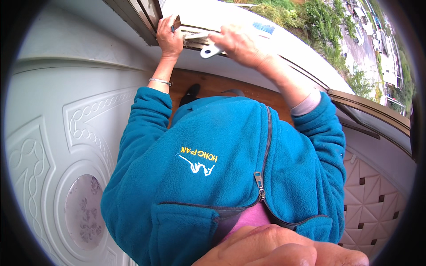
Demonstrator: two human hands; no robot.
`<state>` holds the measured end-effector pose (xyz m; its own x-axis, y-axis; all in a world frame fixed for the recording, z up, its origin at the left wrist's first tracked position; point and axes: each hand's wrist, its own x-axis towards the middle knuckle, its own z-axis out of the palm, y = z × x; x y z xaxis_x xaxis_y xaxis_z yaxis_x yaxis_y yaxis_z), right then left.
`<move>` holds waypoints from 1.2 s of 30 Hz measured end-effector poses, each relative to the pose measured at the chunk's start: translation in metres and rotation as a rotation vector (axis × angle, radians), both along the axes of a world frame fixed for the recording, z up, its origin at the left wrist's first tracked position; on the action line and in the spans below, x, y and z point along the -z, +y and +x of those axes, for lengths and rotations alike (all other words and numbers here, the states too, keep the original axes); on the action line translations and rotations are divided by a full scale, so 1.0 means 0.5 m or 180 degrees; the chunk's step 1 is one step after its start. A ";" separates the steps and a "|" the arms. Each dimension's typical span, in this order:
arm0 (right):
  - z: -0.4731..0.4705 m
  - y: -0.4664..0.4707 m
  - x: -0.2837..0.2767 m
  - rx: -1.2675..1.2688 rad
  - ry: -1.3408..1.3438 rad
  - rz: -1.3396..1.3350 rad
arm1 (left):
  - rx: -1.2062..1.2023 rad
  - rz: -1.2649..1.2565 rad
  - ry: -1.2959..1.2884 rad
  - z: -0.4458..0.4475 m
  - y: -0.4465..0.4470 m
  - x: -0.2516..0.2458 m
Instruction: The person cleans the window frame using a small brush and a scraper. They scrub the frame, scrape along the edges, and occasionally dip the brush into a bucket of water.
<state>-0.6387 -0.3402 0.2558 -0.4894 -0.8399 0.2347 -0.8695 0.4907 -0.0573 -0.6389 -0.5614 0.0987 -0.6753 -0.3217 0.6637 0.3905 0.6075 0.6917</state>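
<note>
My left hand (169, 38) is at the inner corner of the brown window frame (146, 20). Its fingers close around a small brown piece (176, 22) with a dark edge; whether this is loose or part of the frame, I cannot tell. To its right, my right hand (238, 45) grips a white handle (211, 51) with a hole in its end, above the window track (193, 42). Beyond the knuckles shows a blue patch (264, 28), perhaps bristles, washed out by glare. A pale strip (198, 35) lies between the hands, its nature unclear.
A pale door with raised mouldings (88, 119) stands at left. Brown flooring (213, 81) and a dark shoe (190, 94) show below the sill. At right are another window frame section (369, 103) and a padded wall panel (369, 202). Outside are shrubs (321, 20) and vehicles.
</note>
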 end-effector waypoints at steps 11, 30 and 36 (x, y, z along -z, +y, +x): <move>0.033 -0.024 0.007 0.0029 -0.0211 0.0111 | 0.0812 0.1436 -0.0375 0.002 -0.012 -0.005; 0.008 0.256 -0.069 0.1352 0.0660 -0.0584 | -0.0070 -0.1467 -0.0517 -0.026 0.033 -0.011; 0.046 0.273 -0.059 0.1232 0.0931 0.0102 | -0.0222 -0.1566 -0.0468 -0.028 0.034 -0.008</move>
